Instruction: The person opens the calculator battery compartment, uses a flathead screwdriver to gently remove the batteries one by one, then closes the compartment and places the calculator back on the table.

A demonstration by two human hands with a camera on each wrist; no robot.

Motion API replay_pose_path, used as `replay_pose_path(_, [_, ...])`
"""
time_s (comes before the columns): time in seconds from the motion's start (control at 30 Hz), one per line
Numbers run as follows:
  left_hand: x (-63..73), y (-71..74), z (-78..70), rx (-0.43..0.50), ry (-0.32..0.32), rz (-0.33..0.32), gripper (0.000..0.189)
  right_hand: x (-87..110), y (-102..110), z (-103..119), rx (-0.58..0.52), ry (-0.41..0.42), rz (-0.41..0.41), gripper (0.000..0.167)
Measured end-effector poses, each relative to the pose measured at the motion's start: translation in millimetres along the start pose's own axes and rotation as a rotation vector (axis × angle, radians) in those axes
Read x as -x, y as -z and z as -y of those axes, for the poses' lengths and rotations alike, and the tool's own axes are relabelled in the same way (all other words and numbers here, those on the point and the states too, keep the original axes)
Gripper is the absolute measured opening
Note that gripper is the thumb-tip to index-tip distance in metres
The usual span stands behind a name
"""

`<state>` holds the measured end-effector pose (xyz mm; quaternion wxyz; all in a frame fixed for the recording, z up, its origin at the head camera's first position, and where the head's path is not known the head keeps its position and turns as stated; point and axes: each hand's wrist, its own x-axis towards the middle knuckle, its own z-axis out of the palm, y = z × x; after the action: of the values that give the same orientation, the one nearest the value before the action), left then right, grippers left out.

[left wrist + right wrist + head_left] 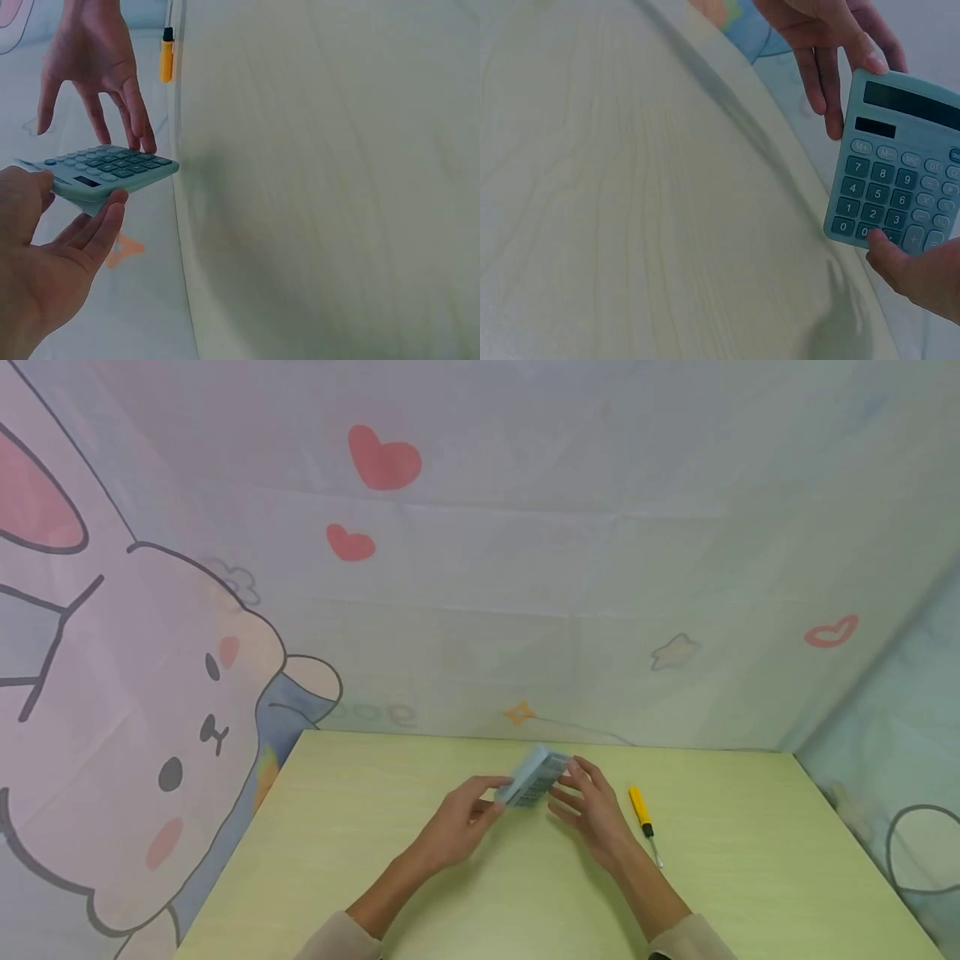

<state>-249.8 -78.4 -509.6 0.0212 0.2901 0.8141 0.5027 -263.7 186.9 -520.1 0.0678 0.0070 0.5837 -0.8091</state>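
A light teal calculator (891, 195) is held tilted above the table, its keys and dark display visible in the right wrist view. My left hand (459, 822) pinches it at the display end, thumb on the front face and fingers behind, as the left wrist view shows. On the other side is my right hand (592, 810), its fingers spread and fairly straight. In the left wrist view the fingertips (148, 142) of that hand are right at the calculator's key end. A digit of it overlaps the lower keys in the right wrist view.
A screwdriver (639, 806) with a yellow and black handle lies on the pale wooden table (337, 860), to the right of my right hand. Behind the table hangs a cloth backdrop (525, 568) printed with hearts and a large cartoon rabbit.
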Motion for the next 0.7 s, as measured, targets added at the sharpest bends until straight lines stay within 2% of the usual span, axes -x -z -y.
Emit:
replay_pose_path(0.23, [0.0,-5.7,1.2,-0.025,-0.019,0.010,0.046,2.1,-2,2,-0.022,0.000,-0.005,0.078])
replay_pose_path(0.37, [-0.7,-9.7,2.2,-0.153,-0.069,0.037,0.047,3.0,-5,2,-0.028,0.005,-0.014,0.078])
replay_pose_path(0.43, [-0.7,-11.2,1.6,-0.225,-0.107,0.033,0.047,3.2,-6,2,-0.026,0.005,-0.022,0.077])
replay_pose_path(0.5, [-0.2,-11.8,0.2,-0.259,-0.133,0.019,0.047,3.3,-7,3,-0.026,0.003,-0.030,0.076])
replay_pose_path(0.57, [0.5,-12.6,-0.3,-0.236,-0.142,0.006,0.048,4.5,-8,4,-0.022,0.001,-0.036,0.077])
replay_pose_path(0.7, [0.1,-15.6,2.0,-0.096,-0.102,-0.009,0.049,7.4,-10,6,-0.010,0.019,-0.034,0.083])
